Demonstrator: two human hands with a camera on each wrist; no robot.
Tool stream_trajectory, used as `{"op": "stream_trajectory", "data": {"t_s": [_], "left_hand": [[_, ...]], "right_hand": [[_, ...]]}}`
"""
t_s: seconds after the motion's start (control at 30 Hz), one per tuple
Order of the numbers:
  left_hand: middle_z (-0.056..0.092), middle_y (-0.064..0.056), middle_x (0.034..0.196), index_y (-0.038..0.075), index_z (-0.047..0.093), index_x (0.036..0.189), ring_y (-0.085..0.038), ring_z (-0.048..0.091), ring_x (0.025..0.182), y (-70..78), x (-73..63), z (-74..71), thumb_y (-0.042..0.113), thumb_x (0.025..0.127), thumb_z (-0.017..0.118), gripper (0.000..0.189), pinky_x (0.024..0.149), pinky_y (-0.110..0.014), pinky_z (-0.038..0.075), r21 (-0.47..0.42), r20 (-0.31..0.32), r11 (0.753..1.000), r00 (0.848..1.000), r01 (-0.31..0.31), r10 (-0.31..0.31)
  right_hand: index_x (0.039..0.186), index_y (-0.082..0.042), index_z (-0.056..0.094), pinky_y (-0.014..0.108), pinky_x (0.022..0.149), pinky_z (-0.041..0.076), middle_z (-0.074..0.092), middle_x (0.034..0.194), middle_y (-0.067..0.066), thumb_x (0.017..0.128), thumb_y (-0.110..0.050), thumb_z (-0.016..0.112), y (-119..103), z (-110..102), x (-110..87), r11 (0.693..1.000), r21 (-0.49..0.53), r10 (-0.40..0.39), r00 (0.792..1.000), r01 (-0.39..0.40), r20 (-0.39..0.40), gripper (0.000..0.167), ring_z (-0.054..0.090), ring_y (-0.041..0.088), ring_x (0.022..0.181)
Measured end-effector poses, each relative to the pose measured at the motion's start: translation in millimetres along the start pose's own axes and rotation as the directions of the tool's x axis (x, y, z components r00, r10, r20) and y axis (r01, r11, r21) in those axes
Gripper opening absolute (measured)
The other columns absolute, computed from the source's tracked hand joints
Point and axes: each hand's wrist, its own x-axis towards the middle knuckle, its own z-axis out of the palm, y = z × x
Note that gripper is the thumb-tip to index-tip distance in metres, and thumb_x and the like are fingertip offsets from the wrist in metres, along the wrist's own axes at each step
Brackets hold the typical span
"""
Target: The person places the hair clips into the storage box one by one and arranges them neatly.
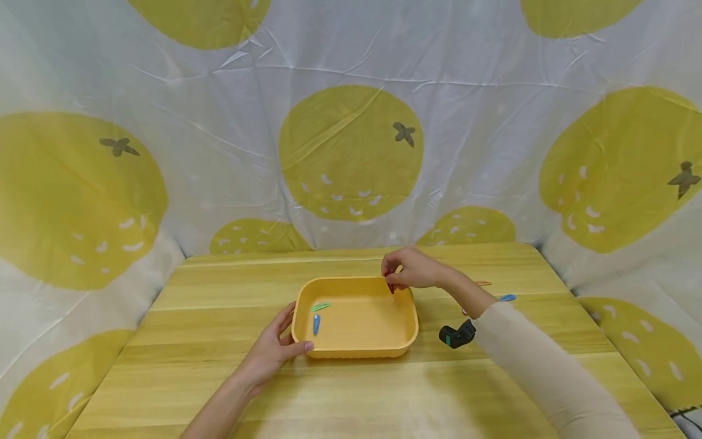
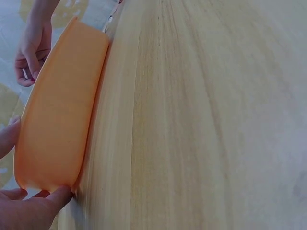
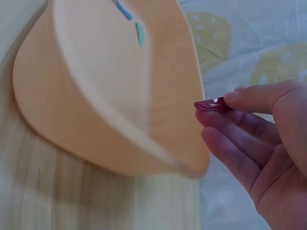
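Note:
My left hand (image 1: pixel 272 349) grips the left end of a yellow-orange plastic basin (image 1: pixel 362 352), the thumb at the rim and the fingers against its outer side and lower edge. Over the basin's far right corner, my right hand (image 1: pixel 415 268) pinches a dark red snap hair clip (image 3: pixel 211 104) between thumb and fingertips. On the basin floor, toward the left, lie a green hair clip (image 1: pixel 320 306) and a blue hair clip (image 1: pixel 316 324).
Right of the basin, partly behind the right forearm, lie another blue clip (image 1: pixel 507 297) and an orange clip (image 1: pixel 482 283). A black perforated item (image 1: pixel 457 334) with a green patch shows beside the sleeve cuff. Lemon-patterned fabric (image 1: pixel 351 152) hangs behind the wooden table (image 1: pixel 230 305).

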Motion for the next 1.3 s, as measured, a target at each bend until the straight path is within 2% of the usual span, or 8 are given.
{"op": "stream_trajectory", "data": {"t_s": [0.07, 0.27, 0.6, 0.77, 0.93, 1.03, 1.13, 1.3], "left_hand": [[0.016, -0.021, 0.169, 0.007, 0.015, 0.165, -0.045, 0.048, 0.135, -0.1, 0.3, -0.3, -0.009, 0.088, 0.077, 0.1, 0.093, -0.035, 0.055, -0.004, 0.006, 1.0, 1.0, 0.003, -0.003], [0.015, -0.02, 0.169, 0.008, 0.015, 0.166, -0.045, 0.048, 0.136, -0.5, 0.0, -0.9, -0.007, 0.089, 0.077, 0.1, 0.094, -0.036, 0.055, -0.007, 0.021, 1.0, 1.0, 0.009, -0.009], [0.016, -0.022, 0.168, 0.007, 0.014, 0.165, -0.045, 0.048, 0.136, -0.6, 1.3, 0.4, -0.008, 0.089, 0.076, 0.099, 0.094, -0.035, 0.055, 0.002, 0.009, 1.0, 1.0, 0.009, -0.009], [0.017, -0.022, 0.168, 0.007, 0.015, 0.165, -0.046, 0.047, 0.136, -1.0, 1.5, 0.1, -0.009, 0.089, 0.076, 0.099, 0.094, -0.036, 0.055, -0.003, 0.004, 1.0, 1.0, 0.008, -0.008], [0.016, -0.022, 0.168, 0.007, 0.014, 0.166, -0.046, 0.046, 0.137, -1.1, 1.1, -1.4, -0.008, 0.089, 0.076, 0.099, 0.095, -0.036, 0.054, -0.005, 0.009, 1.0, 1.0, 0.01, -0.01], [0.016, -0.022, 0.168, 0.007, 0.015, 0.165, -0.046, 0.046, 0.137, -1.6, 1.7, -1.4, -0.008, 0.089, 0.076, 0.099, 0.095, -0.035, 0.054, 0.001, 0.002, 1.0, 1.0, 0.013, -0.013], [0.016, -0.022, 0.168, 0.007, 0.015, 0.165, -0.046, 0.045, 0.138, -2.0, 2.3, -1.2, -0.009, 0.089, 0.076, 0.099, 0.095, -0.034, 0.054, 0.007, -0.004, 1.0, 1.0, 0.016, -0.016], [0.015, -0.022, 0.169, 0.007, 0.013, 0.166, -0.047, 0.043, 0.139, -1.7, 2.9, -1.1, -0.009, 0.091, 0.074, 0.097, 0.096, -0.035, 0.054, 0.006, 0.004, 1.0, 1.0, 0.021, -0.021]], "right_hand": [[0.102, 0.005, 0.065, 0.035, 0.066, 0.061, 0.072, 0.084, 0.009, 0.1, 0.0, 0.064, -4, 5, 5.8, 1.0, 0.001, -0.002, 1.0, 0.002, 0.005, 0.005, 0.071, 0.035, 0.079], [0.101, 0.005, 0.066, 0.031, 0.066, 0.061, 0.071, 0.083, 0.006, 0.099, 0.001, 0.064, -15, 23, 22.9, 1.0, -0.016, -0.019, 1.0, 0.02, 0.024, 0.005, 0.072, 0.03, 0.079], [0.099, 0.003, 0.067, 0.029, 0.061, 0.058, 0.073, 0.081, 0.006, 0.098, 0.0, 0.066, -27, 49, 42.4, 0.999, -0.034, -0.018, 0.998, 0.02, 0.053, 0.003, 0.071, 0.038, 0.075], [0.095, 0.0, 0.066, 0.026, 0.058, 0.056, 0.072, 0.079, 0.002, 0.097, -0.001, 0.068, -28, 61, 53.8, 0.999, -0.042, -0.014, 0.997, 0.017, 0.082, 0.002, 0.071, 0.032, 0.071], [0.092, -0.005, 0.066, 0.028, 0.06, 0.058, 0.072, 0.077, 0.001, 0.095, 0.001, 0.069, -32, 72, 65.0, 1.0, -0.021, -0.007, 0.996, 0.008, 0.09, 0.007, 0.071, 0.034, 0.072], [0.092, -0.002, 0.067, 0.034, 0.065, 0.06, 0.072, 0.076, 0.002, 0.094, 0.003, 0.069, -35, 78, 72.6, 1.0, 0.01, 0.017, 0.994, -0.018, 0.112, 0.006, 0.072, 0.036, 0.076], [0.093, -0.001, 0.068, 0.037, 0.067, 0.061, 0.071, 0.077, 0.002, 0.094, 0.004, 0.07, -35, 85, 79.7, 0.999, 0.016, 0.045, 0.989, -0.047, 0.142, 0.006, 0.072, 0.031, 0.074], [0.09, -0.005, 0.068, 0.03, 0.062, 0.058, 0.07, 0.076, 0.001, 0.093, 0.003, 0.073, -32, 95, 87.9, 0.998, -0.018, 0.065, 0.985, -0.063, 0.159, 0.01, 0.068, 0.02, 0.067]]}}
